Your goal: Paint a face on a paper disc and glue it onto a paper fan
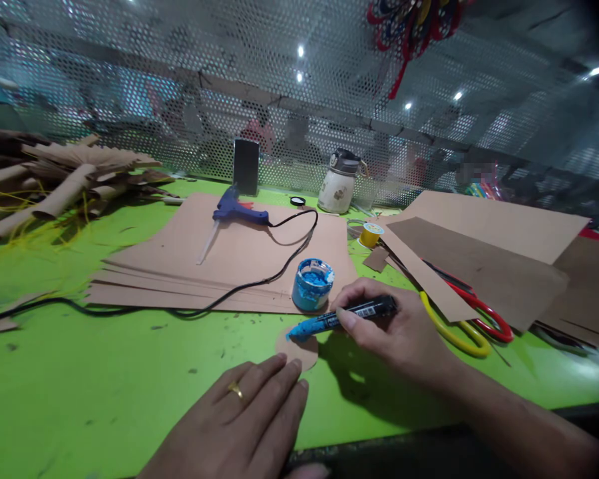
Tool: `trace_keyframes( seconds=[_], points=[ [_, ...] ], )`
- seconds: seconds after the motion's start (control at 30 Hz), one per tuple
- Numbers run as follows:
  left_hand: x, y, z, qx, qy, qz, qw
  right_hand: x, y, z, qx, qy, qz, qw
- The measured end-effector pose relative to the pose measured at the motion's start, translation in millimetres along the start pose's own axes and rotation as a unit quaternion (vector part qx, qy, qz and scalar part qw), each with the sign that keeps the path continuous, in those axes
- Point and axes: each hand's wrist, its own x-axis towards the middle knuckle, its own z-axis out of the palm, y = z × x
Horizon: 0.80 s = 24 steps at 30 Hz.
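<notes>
On table (104, 386): right grip (402, 332) closed round paint-crusted marker (324, 324); left grip (247, 416) flat, touching paper disc (305, 355).

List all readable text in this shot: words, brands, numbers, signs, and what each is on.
No text reads with certainty.
Marker: white print and a small pale block along the barrel, too small and blurred to read.
Yellow spool: print on its pale top label, too small to read.
White bottle: dark printed marks, no words I can make out.
</notes>
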Motion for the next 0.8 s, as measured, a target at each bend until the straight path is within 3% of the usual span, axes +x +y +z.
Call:
trace_keyframes(
  seconds=[0.8],
  points=[
    [-2.4, 0.3, 0.3, 0.019, 0.005, 0.014, 1.0, 0.3, 2.4, -0.7, 0.021, -0.005, -0.008, 1.0]
  ],
)
